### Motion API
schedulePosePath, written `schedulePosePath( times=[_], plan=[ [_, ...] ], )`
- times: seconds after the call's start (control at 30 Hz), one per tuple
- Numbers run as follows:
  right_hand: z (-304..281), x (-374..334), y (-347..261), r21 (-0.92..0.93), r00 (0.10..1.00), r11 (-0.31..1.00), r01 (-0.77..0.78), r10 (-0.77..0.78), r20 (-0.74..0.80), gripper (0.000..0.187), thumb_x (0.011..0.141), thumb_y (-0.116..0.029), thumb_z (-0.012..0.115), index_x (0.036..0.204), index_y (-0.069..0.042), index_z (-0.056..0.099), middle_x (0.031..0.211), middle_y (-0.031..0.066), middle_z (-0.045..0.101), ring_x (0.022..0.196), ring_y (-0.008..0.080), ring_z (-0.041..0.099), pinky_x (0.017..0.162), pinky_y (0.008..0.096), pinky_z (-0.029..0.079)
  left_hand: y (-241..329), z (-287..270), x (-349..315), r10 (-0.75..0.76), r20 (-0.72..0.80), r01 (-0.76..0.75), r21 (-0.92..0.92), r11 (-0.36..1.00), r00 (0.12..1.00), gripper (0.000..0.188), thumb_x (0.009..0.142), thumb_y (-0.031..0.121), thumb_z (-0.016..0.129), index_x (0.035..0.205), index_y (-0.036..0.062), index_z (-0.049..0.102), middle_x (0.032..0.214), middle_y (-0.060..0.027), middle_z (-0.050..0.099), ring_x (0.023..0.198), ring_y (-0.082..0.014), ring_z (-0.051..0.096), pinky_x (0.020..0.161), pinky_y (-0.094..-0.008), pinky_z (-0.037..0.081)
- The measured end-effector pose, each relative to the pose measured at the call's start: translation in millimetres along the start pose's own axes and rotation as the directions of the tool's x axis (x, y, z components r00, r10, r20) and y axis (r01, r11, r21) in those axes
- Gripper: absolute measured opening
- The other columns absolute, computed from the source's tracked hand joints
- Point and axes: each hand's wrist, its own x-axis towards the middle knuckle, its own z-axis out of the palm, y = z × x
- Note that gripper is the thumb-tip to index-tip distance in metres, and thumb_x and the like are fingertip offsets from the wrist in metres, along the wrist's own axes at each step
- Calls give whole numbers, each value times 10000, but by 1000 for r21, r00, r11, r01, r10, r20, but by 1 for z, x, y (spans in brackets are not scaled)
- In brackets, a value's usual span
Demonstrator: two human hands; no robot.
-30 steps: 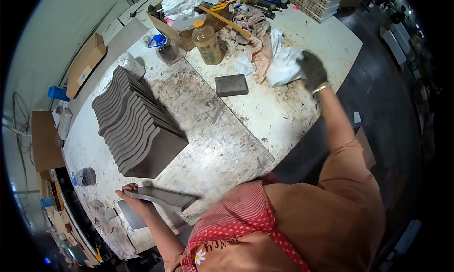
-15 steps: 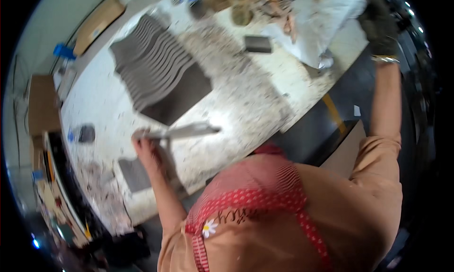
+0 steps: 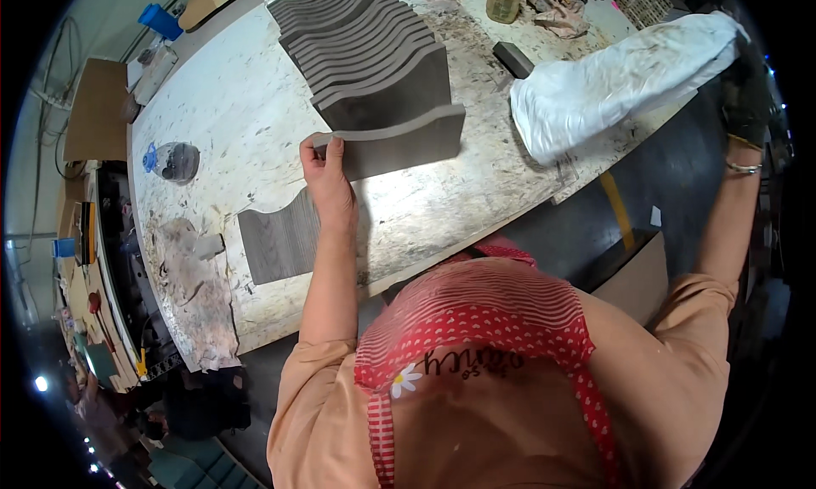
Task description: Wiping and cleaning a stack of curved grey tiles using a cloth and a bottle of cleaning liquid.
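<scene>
My left hand (image 3: 330,179) is closed on one end of a grey wavy-edged board (image 3: 404,145). The board stands on edge, just in front of a row of similar grey boards (image 3: 365,56) with curved top edges. Another grey wavy board (image 3: 279,238) lies flat beside my left wrist. Far to the right, my right hand (image 3: 745,98) wears a dark glove and reaches to the drawn-up end of a white plastic bag (image 3: 620,77). Its fingers are hard to make out in the dark, but the bag stretches taut toward them.
A dark block (image 3: 512,60) lies beside the bag. Toward the back stand a jar of yellowish liquid (image 3: 505,0) and a wicker basket (image 3: 639,0). A clear bottle with a blue cap (image 3: 177,161) lies at left, near a stained cloth (image 3: 194,289). The worktable's front edge (image 3: 425,272) borders my apron.
The board in my left hand has swung up and away from me, toward the row. My right hand has moved right and nearer to me, drawing out the white bag. The view has shifted.
</scene>
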Motion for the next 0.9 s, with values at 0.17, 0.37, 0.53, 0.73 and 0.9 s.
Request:
schedulePosePath(
  times=[0.17,0.37,0.53,0.73,0.9],
  plan=[
    [110,-83,-56,298,794,777,-554,386,469,410,901,-151,603,1299,-62,570,1201,120,638,1043,263,628,930,349,482,-4,19,-7,55,-199,-31,121,992,978,205,939,111,638,1107,44,541,936,-6,560,838,-97,487,771,-245,418],
    [179,-212,-131,310,737,894,-325,34,675,823,813,-510,694,1379,34,447,1424,250,451,1331,362,429,1129,423,318,-11,25,2,119,-258,-84,144,986,959,307,948,173,649,1182,39,501,1004,-29,535,886,-119,490,808,-255,427],
    [180,-217,-134,362,747,888,-285,-32,665,463,800,-209,741,1218,-73,596,1248,147,607,1157,336,553,988,428,438,-19,20,6,176,-327,-80,286,955,929,375,923,222,687,1181,25,499,1071,-41,513,968,-129,471,872,-258,403],
    [157,-177,-59,475,461,-72,-877,149,875,409,919,-236,595,1221,41,595,1101,99,676,976,160,614,889,297,480,6,52,-21,483,-224,-237,654,719,847,368,944,174,635,1234,3,486,1193,-96,525,1068,-171,513,938,-308,423],
    [147,-174,-60,745,745,71,-663,-31,666,391,941,-125,586,1313,-14,544,1303,101,582,1189,184,551,1009,317,441,-16,168,-40,314,430,-506,465,727,847,214,916,-26,550,1122,8,596,1086,-90,581,1018,-173,570,911,-280,452]
  ],
)
